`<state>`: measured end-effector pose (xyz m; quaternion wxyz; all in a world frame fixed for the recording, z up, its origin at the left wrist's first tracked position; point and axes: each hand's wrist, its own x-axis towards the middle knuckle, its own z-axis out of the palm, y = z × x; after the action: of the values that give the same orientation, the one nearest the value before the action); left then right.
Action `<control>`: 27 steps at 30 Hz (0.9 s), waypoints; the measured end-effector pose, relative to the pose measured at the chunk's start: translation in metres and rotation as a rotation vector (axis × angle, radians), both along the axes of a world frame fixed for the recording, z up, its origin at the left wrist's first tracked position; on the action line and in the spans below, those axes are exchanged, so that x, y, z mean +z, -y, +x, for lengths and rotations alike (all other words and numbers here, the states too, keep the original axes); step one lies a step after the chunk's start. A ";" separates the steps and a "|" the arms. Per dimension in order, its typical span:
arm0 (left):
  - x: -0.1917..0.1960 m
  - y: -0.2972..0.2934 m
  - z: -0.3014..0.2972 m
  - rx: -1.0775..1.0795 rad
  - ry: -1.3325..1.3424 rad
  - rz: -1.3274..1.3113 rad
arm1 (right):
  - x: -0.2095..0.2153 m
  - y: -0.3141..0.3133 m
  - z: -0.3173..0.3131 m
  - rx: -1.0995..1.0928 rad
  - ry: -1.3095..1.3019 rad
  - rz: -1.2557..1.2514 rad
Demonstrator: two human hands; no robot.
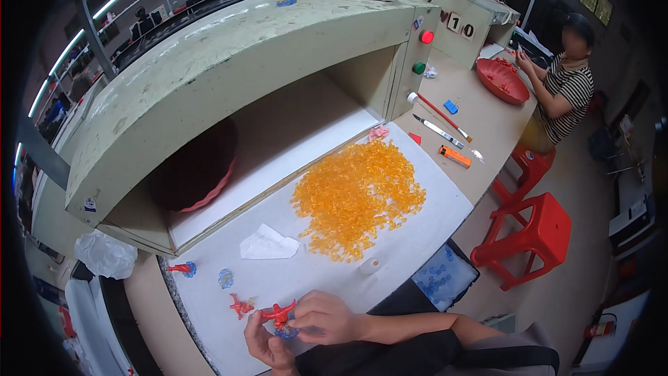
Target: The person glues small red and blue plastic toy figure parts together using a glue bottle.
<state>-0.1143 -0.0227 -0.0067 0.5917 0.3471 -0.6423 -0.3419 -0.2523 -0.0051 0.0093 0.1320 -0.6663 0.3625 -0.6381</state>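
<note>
Close to me, a small red figurine [280,314] on a translucent blue base is held between both hands. My left hand [267,345] is closed around its left side and base. From the right, the fingers of my right hand [324,317] pinch it. Just beyond lies another red figurine [241,306] on the white sheet [209,306]. Farther left are a blue translucent piece [225,278] and a red figurine with a blue base [182,269]. A heap of small orange translucent pieces [358,198] spreads beyond my hands, beside a folded white tissue [269,243].
An open-fronted booth [243,49] stands behind the heap, with a red bowl [209,191] inside. To the right lie a brush [445,117], a craft knife [438,131] and an orange box [454,156]. Red stools [532,237] and a seated person [567,83] are farther right.
</note>
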 end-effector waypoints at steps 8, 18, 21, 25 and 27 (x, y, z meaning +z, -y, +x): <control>-0.007 0.001 0.011 0.025 0.006 0.043 | 0.002 0.000 0.003 0.034 0.048 -0.055; -0.003 -0.002 0.001 0.019 -0.029 0.074 | -0.001 0.004 0.001 -0.025 0.031 -0.037; 0.002 0.002 -0.007 -0.170 -0.126 -0.007 | 0.006 0.002 -0.008 -0.124 -0.032 -0.014; 0.017 0.009 -0.010 -0.192 0.055 -0.103 | 0.003 0.001 -0.009 -0.113 -0.055 0.004; 0.017 0.010 -0.008 -0.188 0.066 -0.075 | 0.002 0.004 -0.007 -0.127 -0.066 0.004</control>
<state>-0.1221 -0.0332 0.0099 0.5481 0.2740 -0.7036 -0.3598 -0.2590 -0.0094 0.0109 0.0806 -0.6624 0.4092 -0.6224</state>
